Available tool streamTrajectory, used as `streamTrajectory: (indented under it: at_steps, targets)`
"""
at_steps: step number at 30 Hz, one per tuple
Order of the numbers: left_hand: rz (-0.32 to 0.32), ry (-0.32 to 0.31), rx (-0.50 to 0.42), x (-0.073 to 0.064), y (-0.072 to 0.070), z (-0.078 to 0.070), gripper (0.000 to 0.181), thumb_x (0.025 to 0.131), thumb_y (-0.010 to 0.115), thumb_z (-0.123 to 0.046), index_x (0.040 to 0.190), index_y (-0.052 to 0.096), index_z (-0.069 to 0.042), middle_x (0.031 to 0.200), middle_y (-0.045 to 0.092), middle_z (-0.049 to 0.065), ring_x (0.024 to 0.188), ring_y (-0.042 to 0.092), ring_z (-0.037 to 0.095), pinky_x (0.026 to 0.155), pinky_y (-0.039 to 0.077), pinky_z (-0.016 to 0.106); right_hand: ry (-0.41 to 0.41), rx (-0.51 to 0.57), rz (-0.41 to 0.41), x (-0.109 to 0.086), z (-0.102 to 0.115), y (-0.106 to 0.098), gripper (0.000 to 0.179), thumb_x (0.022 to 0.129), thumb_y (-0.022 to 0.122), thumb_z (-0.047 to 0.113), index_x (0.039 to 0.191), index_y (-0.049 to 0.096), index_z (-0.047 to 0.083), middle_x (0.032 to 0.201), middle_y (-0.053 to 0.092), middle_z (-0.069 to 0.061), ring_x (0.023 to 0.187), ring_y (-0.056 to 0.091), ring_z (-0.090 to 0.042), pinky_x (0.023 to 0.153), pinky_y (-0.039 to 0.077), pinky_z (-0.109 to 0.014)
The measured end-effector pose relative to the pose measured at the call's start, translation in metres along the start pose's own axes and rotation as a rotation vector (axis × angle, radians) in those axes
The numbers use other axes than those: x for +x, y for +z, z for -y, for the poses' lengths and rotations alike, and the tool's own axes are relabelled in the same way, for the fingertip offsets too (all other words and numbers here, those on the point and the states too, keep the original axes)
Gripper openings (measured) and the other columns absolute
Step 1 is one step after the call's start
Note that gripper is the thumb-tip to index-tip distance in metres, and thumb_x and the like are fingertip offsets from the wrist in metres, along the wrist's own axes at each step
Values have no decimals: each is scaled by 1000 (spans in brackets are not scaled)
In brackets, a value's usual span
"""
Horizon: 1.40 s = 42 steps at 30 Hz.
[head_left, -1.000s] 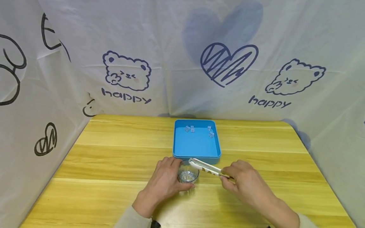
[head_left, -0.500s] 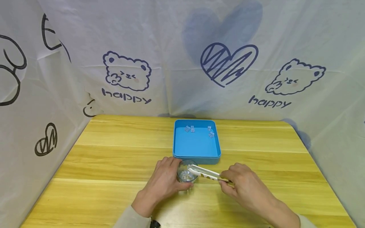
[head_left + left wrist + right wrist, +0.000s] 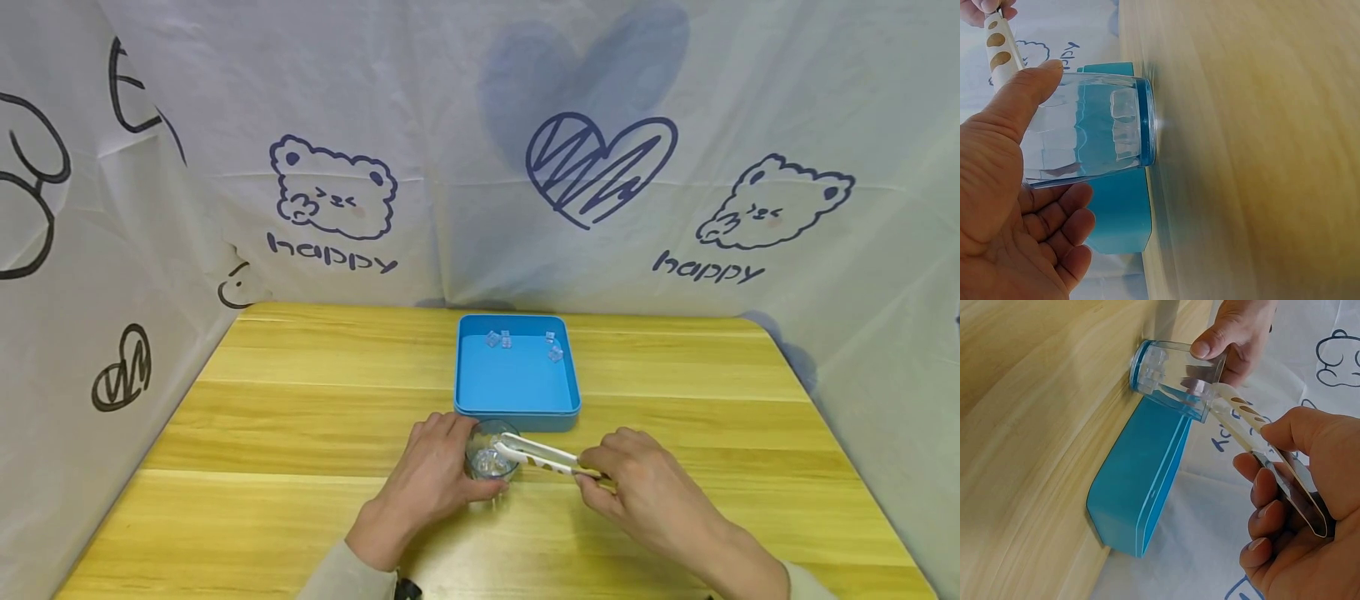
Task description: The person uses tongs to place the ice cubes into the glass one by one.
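My left hand (image 3: 427, 471) holds a clear drinking glass (image 3: 1060, 134) upright on the table, thumb on the near side and fingers on the far side. Several clear cubes, like ice cubes, (image 3: 1125, 125) lie at its bottom. With my right hand (image 3: 648, 483) I pinch metal tongs (image 3: 1244, 419), thumb on one arm and fingers on the other. Their white tips, with oval holes, reach just inside the glass's mouth from the right. Whether a cube sits between the tips is hard to tell through the glass.
A blue square tray (image 3: 517, 415) stands just behind the glass. Loose clear cubes lie toward its back, some at the left (image 3: 492, 339) and some at the right (image 3: 555, 354). A white cloth (image 3: 465, 208) with drawings hangs behind the wooden table (image 3: 300, 425).
The tongs have moved slightly left and down, from above the glass's rim into its mouth. A clear cube showed at their tips earlier. My left hand keeps its hold on the glass.
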State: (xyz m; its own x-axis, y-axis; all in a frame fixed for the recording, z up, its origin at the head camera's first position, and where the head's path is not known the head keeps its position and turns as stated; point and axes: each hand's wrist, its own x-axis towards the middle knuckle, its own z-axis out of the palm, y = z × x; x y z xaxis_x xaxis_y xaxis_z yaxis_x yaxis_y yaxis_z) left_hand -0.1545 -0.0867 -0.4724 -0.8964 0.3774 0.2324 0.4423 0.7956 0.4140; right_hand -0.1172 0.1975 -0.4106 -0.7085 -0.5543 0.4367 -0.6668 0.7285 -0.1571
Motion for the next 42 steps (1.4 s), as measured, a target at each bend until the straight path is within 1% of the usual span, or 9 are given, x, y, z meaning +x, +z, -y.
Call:
streamTrajectory:
  at_steps: [9, 17, 22, 35, 40, 42]
  targets:
    - [1, -2, 11, 0, 0, 0, 76, 72, 93, -57, 124, 67, -8, 113, 69, 3, 98, 57, 20, 88, 45, 38, -31, -16, -30, -1, -1, 0, 10, 83, 83, 17, 91, 78, 14, 80, 66, 11, 74, 49, -3, 62, 46, -22]
    - [5, -4, 0, 1, 0, 0, 76, 72, 94, -56, 124, 66, -9, 112, 69, 2, 97, 57, 20, 87, 44, 38, -21, -9, -9, -1, 0, 0, 9, 85, 83, 17, 92, 78, 15, 80, 66, 11, 74, 49, -2, 62, 46, -21]
    - [6, -6, -3, 1, 0, 0, 75, 72, 94, -56, 124, 66, -10, 113, 69, 2, 96, 57, 19, 87, 45, 37, -25, -9, -16, -1, 0, 1, 10, 84, 83, 17, 91, 78, 15, 80, 66, 11, 74, 49, -2, 62, 45, -21]
    - [7, 0, -4, 0, 0, 1, 74, 72, 93, -56, 124, 66, -10, 112, 69, 1, 98, 58, 20, 86, 45, 37, -2, -1, -3, -1, 1, 2, 9, 85, 83, 18, 92, 78, 15, 80, 66, 11, 74, 50, -2, 62, 46, -21]
    - [-2, 5, -15, 1, 1, 1, 74, 72, 94, -54, 124, 66, -10, 113, 70, 2, 98, 58, 20, 86, 45, 38, 33, 7, 13, 0, 2, 1, 10, 86, 83, 19, 94, 78, 15, 81, 63, 13, 75, 48, -1, 62, 46, -21]
    - [-4, 5, -23, 0, 1, 1, 74, 72, 94, -54, 124, 66, -10, 113, 70, 2, 98, 58, 20, 86, 45, 38, 47, 7, 3, 1, 1, 0, 11, 86, 83, 19, 95, 78, 15, 80, 61, 14, 75, 47, -1, 63, 46, -22]
